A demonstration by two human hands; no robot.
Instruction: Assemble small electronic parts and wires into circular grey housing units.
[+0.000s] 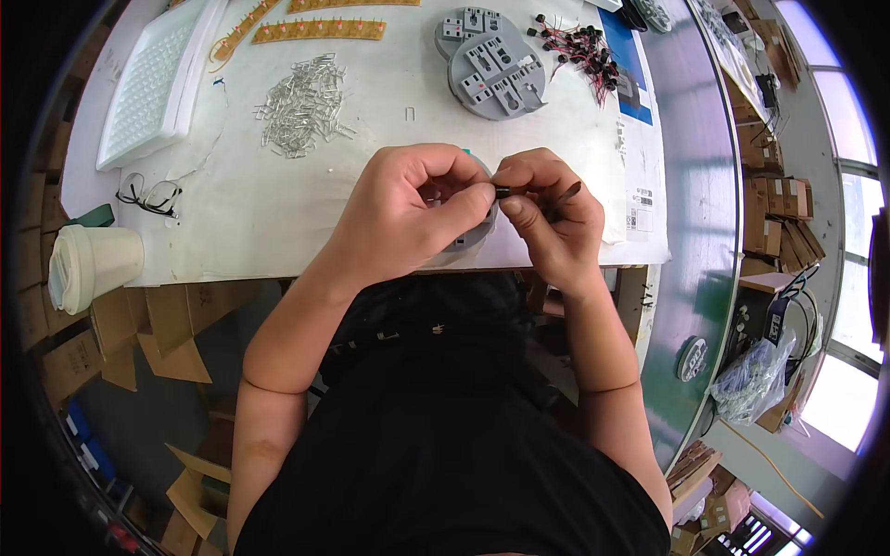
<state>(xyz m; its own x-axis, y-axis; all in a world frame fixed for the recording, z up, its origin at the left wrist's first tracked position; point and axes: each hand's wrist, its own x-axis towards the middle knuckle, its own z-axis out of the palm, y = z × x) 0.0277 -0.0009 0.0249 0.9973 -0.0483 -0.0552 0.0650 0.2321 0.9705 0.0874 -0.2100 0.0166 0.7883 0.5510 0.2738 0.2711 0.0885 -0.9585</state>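
Two hands meet at the near edge of the white worktop [278, 204], close to the body so the fine work sits right under the eyes. Far left lies a white gridded tray [153, 83], with a pale paper cup [93, 264] below it at the edge. Two grey round fixtures [491, 60] rest farther back; a third grey fixture [473, 232] lies mostly hidden under the hands. Clear parts [301, 116] lie loosely heaped. Left hand [408, 208] curls closed over the fixture, steadying it; right hand [547, 208] has its fingers [510, 185] pinched shut on a small black component [503, 193] at the fixture's rim.
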